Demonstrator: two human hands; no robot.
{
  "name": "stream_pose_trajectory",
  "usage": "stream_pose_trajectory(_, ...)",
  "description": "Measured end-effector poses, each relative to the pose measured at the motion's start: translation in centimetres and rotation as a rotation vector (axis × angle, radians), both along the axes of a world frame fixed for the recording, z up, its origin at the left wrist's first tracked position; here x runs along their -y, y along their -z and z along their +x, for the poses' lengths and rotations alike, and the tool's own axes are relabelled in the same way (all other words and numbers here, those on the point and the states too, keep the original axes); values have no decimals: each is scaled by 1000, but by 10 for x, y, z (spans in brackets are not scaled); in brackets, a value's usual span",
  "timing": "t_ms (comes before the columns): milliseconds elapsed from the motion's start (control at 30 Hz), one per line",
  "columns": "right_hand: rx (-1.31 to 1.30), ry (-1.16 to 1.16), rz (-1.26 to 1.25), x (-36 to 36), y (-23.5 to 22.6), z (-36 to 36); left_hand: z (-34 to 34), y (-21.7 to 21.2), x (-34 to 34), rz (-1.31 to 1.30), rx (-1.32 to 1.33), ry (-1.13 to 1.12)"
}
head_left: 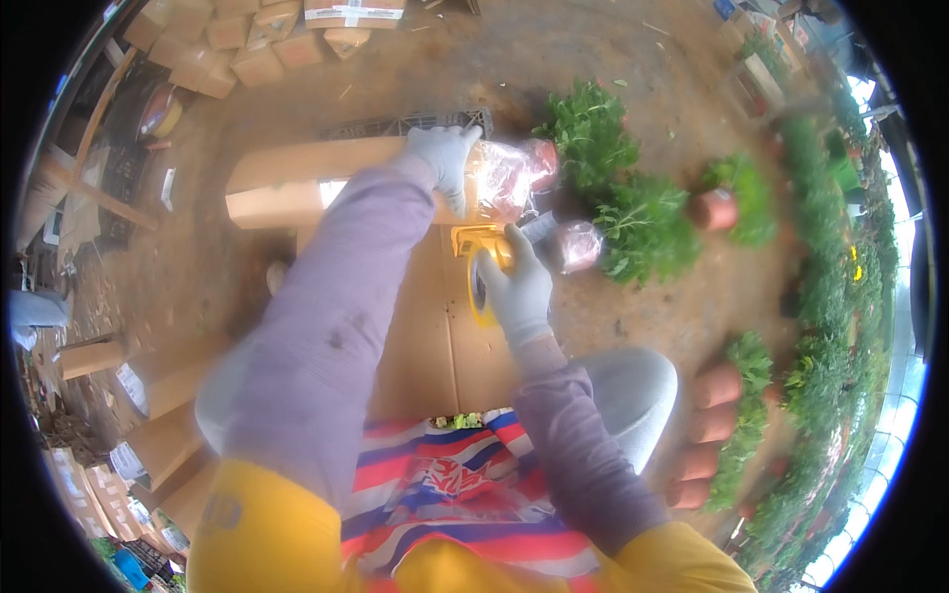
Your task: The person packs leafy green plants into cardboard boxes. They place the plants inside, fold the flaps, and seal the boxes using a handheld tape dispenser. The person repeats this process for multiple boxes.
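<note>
A long cardboard box [287, 173] lies crosswise in front of me. My left hand [440, 158], in a light grey glove, spans the box near its right end, fingers spread over the far edge and thumb toward the near side. Out of that end sticks a plastic-wrapped pot [506, 180]. My gloved right hand [519, 289] is closed on a yellow tape dispenser [480, 282], just below the box's near edge. Right of the dispenser is another wrapped pot [577, 245]. Leafy green plants [638, 222] spread beside the two pots.
Under the dispenser is a flat cardboard surface [420, 341]. A dark plastic crate [371, 127] shows behind the box. Cardboard boxes are piled at the far left [227, 35] and near left [163, 435]. Potted plants [714, 385] stand in rows at the right.
</note>
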State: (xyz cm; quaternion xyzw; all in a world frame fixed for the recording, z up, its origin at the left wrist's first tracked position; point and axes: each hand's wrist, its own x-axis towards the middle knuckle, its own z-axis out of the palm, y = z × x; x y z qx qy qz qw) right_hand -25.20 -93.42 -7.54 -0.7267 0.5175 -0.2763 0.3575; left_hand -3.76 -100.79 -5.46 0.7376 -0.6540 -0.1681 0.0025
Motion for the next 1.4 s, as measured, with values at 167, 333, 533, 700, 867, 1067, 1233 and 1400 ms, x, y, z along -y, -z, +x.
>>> stream_pose_trajectory(167,-130,-84,72,1,-33,-22,3,8,-10,-100,74,92)
stream_pose_trajectory(333,76,-37,40,46,-109,-65,-69,16,-7,-234,481,-29)
stream_pose_trajectory(533,25,-778,-669,193,-69,40,-79,25,-51,-456,159,14)
stream_pose_trajectory(700,-251,-927,-956,239,40,132,-92,28,-75,-345,148,-33)
stream_pose_trajectory(867,-688,-985,-852,245,101,141,-132,62,-121,-583,273,-96)
stream_pose_trajectory(1067,-695,-1069,9,173,40,67,-166,76,-166,-684,259,-59)
stream_pose_trajectory(1233,-697,-1193,-29,107,33,21,-190,76,-223,-599,166,51)
stream_pose_trajectory(1400,-602,-1064,-24,98,71,-14,-190,76,-281,-412,-367,48)
